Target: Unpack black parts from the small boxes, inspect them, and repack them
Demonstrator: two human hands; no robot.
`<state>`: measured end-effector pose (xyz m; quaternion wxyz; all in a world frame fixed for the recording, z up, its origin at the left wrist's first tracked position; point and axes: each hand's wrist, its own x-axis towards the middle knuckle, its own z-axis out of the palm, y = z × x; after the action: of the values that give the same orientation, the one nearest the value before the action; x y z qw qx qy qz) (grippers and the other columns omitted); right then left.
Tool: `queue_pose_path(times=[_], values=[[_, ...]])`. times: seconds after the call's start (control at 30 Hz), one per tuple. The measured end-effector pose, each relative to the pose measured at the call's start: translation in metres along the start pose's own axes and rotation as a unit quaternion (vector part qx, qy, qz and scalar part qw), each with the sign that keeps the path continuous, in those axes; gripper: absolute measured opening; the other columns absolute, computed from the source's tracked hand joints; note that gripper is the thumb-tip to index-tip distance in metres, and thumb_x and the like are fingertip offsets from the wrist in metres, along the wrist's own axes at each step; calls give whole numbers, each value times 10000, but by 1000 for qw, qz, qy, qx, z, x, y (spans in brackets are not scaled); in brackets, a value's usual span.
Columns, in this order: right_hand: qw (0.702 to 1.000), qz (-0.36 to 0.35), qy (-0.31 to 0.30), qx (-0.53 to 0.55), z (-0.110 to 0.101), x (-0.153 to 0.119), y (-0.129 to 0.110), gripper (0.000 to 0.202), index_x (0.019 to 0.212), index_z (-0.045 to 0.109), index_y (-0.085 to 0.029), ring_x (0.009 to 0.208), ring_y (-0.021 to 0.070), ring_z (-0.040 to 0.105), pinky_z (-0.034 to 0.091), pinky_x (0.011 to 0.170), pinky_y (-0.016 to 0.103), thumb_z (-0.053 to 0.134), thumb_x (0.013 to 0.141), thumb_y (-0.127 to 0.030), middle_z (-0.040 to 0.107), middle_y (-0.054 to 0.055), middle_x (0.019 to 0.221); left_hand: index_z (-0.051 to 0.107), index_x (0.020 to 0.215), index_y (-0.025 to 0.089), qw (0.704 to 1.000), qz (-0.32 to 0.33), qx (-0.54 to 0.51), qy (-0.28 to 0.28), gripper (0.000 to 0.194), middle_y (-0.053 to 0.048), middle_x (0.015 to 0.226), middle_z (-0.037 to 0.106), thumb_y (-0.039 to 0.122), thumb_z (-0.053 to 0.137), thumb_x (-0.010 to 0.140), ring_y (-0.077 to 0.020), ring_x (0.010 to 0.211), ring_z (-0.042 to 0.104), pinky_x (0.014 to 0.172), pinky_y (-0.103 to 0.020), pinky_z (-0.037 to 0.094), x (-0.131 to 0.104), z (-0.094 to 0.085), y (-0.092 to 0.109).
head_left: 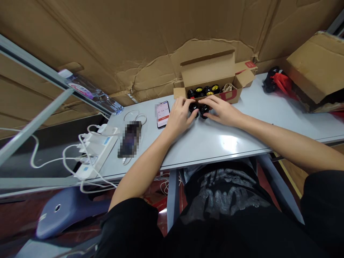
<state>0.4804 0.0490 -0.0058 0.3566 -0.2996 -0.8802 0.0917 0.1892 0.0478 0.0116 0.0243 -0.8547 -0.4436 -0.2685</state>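
Two small round black parts stand side by side on the pale table, just in front of an open cardboard box [229,96]. My left hand [180,115] has its thumb and fingers curled round the left black part [193,109]. Round the right black part [204,110], my right hand [222,110] is closed in the same way. Inside the box lie several black parts, some with yellow metal insides [215,88], and a piece of crumpled brown paper [229,88].
A phone [162,114] and a blurred dark device [130,139] lie to the left, near a white power strip [98,152] with cables. A plastic bottle [91,91] leans at the back left. At the right is a larger carton [317,64] beside a red bag [284,84].
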Motion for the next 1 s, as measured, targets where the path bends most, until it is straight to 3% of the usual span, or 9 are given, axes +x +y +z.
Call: queue_pose_path(times=[0.13,0.23,0.33,0.43,0.57,0.7,0.87,1.0], values=[[996,-30,47,-71,-13,3,5,442,1638,815,-283,1434,459,769,656,1268,782,616,1279,-444,822,202,1586,750,1572,271,1000,3,5,24,381,-225,1522,772,461,618,1270,-452,1491,724,1378,-687,582,-1,-7,3],[989,33,72,-123,-26,5,13,430,1563,861,-300,1496,531,690,544,1306,866,605,1293,-515,800,218,1632,770,1564,304,999,-7,8,30,388,-215,1585,757,503,620,1267,-475,1572,675,1432,-732,530,-2,-13,7],[985,84,28,-148,-33,7,19,589,1603,834,-277,1513,571,662,508,1307,882,565,1290,-697,779,246,1653,766,1595,305,999,-30,4,37,410,-212,1636,737,508,641,1261,-485,1620,639,1466,-740,484,5,-19,5],[981,106,-2,-165,-31,9,23,758,1646,803,-251,1458,564,700,539,1276,847,485,1278,-833,778,259,1609,761,1625,294,998,-50,10,42,417,-213,1648,735,445,627,1260,-485,1626,636,1469,-742,468,28,-27,-5],[984,91,2,-152,-25,10,28,852,1626,793,-206,1433,570,715,520,1284,857,443,1267,-894,777,286,1560,862,1467,253,999,-20,32,-32,344,-220,1525,778,365,649,1221,-495,1563,667,1448,-770,476,78,-34,-31],[986,82,39,-139,-18,9,42,821,1457,857,-219,1424,551,724,527,1287,858,456,1263,-909,764,268,1551,910,1323,234,993,-15,49,-105,329,-178,1356,830,307,903,1002,-451,1385,740,1374,-692,587,116,-27,-51],[986,89,70,-120,-15,11,57,818,1313,937,-259,1446,526,705,549,1274,848,469,1260,-927,738,237,1557,904,1212,238,988,-26,81,-131,352,-166,1345,867,269,992,873,-438,1317,763,1285,-658,649,124,-15,-54],[987,110,34,-111,-20,14,61,901,1299,963,-263,1436,535,687,525,1271,853,421,1244,-980,801,236,1479,888,1155,268,986,-20,92,-138,315,-140,1268,899,219,961,852,-422,1275,770,1213,-617,669,122,-20,-51]])
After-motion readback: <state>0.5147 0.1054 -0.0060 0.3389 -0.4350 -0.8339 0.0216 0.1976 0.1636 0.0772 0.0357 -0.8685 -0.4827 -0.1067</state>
